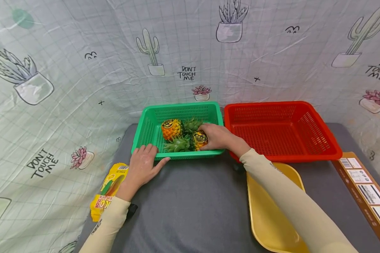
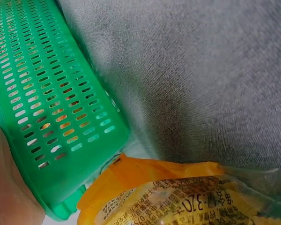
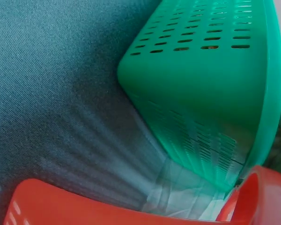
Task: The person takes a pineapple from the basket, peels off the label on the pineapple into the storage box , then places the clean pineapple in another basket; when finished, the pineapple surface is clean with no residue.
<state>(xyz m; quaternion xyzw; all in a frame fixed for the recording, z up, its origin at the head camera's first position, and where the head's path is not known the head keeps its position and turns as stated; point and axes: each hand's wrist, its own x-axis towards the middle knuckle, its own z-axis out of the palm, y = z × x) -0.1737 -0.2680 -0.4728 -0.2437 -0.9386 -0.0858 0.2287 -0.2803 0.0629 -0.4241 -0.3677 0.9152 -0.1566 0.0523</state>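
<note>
Two small pineapples lie in a green plastic basket [image 1: 174, 155]. The left pineapple [image 1: 172, 130] is orange with a black label. My right hand [image 1: 217, 136] reaches over the basket's front right corner and grips the right pineapple [image 1: 200, 140] around its body, partly hiding it. Green leaf crowns [image 1: 179, 144] lie between the two fruits. My left hand [image 1: 143, 164] rests on the basket's front left rim, fingers over the edge and thumb stretched out along the front. In the left wrist view, part of that hand shows beside the perforated green wall [image 2: 51, 93].
A red basket [image 1: 332, 154] stands right of the green one. A yellow tray [image 1: 254, 218] lies below my right forearm. Left of my left forearm is a yellow snack bag [image 1: 106, 189]. A long cardboard box [image 1: 364, 189] lies at the far right. A printed cloth hangs behind.
</note>
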